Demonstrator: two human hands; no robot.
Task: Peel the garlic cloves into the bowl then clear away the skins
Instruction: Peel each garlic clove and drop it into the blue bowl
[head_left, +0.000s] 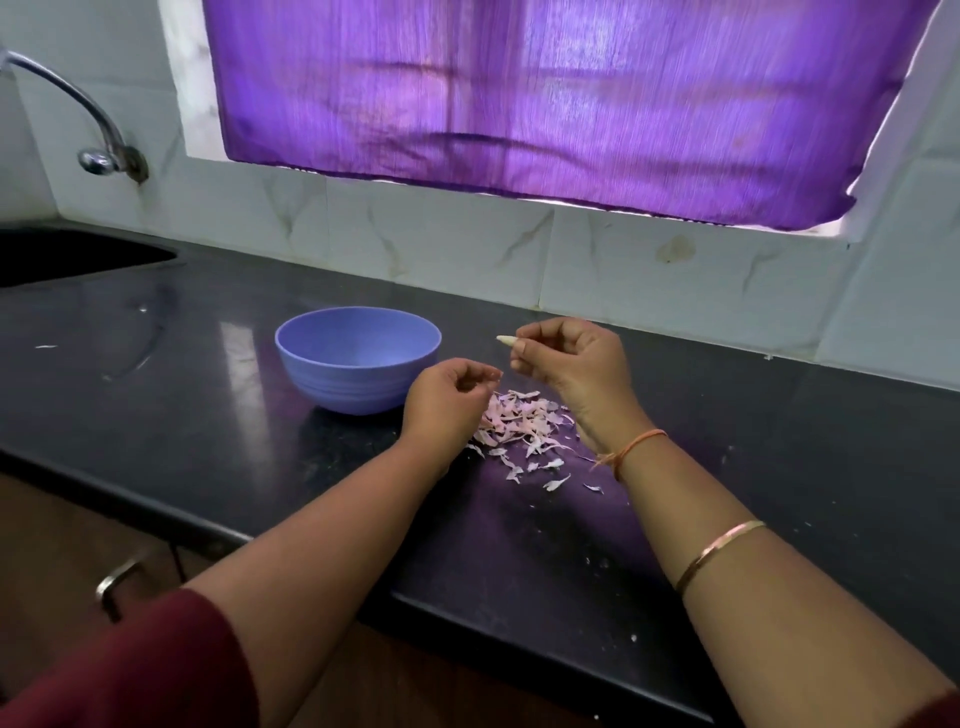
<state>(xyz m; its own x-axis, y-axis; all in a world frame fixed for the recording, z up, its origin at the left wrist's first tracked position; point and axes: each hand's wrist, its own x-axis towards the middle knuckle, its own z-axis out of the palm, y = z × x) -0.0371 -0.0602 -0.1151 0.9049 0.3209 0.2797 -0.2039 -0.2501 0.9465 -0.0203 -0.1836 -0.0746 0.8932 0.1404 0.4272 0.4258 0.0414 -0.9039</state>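
Right hand is raised above the bench, fingers curled, thumb and forefinger pinching a pale garlic clove. The clove tip points left toward the bowl and sits higher than the rim, just right of it, not over the bowl.

Left hand is lower, just right of the bowl, with fingers curled in and thumb and fingertips close together. Can't tell if a scrap of skin is pinched there.

Skins lie in a loose pinkish pile on the bench below and between the hands, with stray flakes trailing toward the near edge.

The blue bowl is upright on the bench, left of the pile. Sink and tap are far left, and a purple curtain hangs behind.
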